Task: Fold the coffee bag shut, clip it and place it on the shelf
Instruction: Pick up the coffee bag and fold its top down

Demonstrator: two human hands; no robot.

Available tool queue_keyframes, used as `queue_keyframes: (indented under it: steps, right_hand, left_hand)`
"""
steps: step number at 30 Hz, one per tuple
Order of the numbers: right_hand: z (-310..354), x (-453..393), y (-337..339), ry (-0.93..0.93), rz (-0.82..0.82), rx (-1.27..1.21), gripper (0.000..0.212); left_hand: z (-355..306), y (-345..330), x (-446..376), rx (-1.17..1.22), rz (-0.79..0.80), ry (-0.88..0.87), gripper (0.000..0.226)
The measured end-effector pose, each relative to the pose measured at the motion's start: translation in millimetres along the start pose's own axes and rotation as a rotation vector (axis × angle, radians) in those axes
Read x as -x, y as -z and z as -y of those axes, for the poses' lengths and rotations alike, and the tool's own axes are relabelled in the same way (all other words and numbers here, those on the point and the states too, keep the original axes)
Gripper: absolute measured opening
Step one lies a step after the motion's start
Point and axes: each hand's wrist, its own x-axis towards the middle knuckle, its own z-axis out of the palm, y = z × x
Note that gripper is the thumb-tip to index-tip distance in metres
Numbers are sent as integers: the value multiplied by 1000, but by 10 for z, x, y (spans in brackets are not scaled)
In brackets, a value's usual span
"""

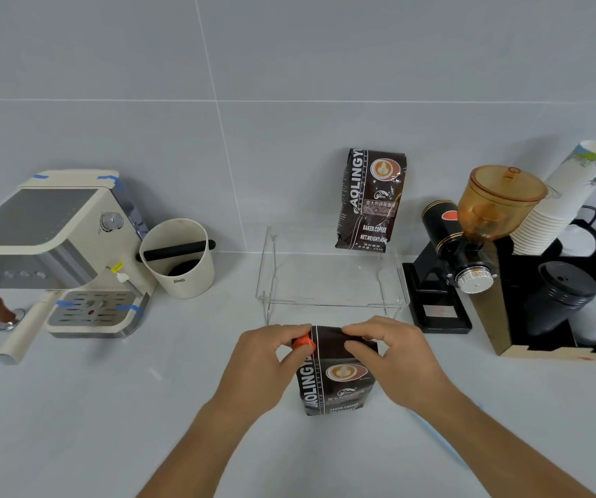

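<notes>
Head camera: a dark coffee bag (336, 375) stands upright on the pale counter (109, 407) at the frame's six o'clock, its top folded over and pinched between two bare hands. The left hand (264, 361), at the bag's nine o'clock, holds an orange clip (303, 343) with thumb and fingertips closed narrowly around it, pressing it against the left end of the fold; whether the clip already bites the fold cannot be told. The right hand (393, 357), at three o'clock, pins the right end of the fold with thumb and fingers closed on it. By the look of it, the folding is done, the clipping is under way, and the shelving remains. At the bag's twelve o'clock, just behind the hands, stands the clear acrylic shelf (332, 278), with a second coffee bag (372, 199) propped at its far right corner. An espresso machine (55, 246) sits at ten o'clock, a grinder (469, 246) at two.
</notes>
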Motion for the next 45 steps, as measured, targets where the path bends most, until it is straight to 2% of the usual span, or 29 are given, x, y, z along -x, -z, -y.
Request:
queue_keyframes:
  steps: [5,10,14,20,24,27,31,34,37,40,42,45]
  right_hand:
    - [18,-7,43,77,24,39,14]
    - [6,-8,101,112,85,40,15]
    - [-12,6,77,-56,119,-104,21]
    - [21,-97,-4,-333,33,-397,30]
    - [19,-153,-39,-463,51,-474,24]
    - [2,-180,-23,-512,94,-472,20]
    - [-18,-156,51,-378,286,-323,12]
    - [-53,-133,155,-229,448,-45,23]
    - [-88,-91,170,-37,427,139,19]
    - [-117,-46,137,86,414,136,16]
    - [-139,-21,129,116,396,132,16]
    - [-169,13,166,59,370,73,17]
  left_hand:
    - [-6,29,-11,-144,-5,-80,14]
    - [22,54,-68,-53,104,-47,3]
    - [19,56,-96,115,147,25,30]
    - [56,-39,-130,349,142,150,32]
    - [101,-68,-82,364,202,171,33]
    - [157,-80,-21,204,252,109,48]
    - [197,-95,-14,79,235,40,36]
    - [218,-88,-3,17,262,-1,26]
    - [180,-109,8,12,282,-41,18]
    - [126,-134,5,8,284,-100,15]
    - [105,-145,4,9,303,-120,14]
    - [106,-141,-2,-10,333,-112,11]
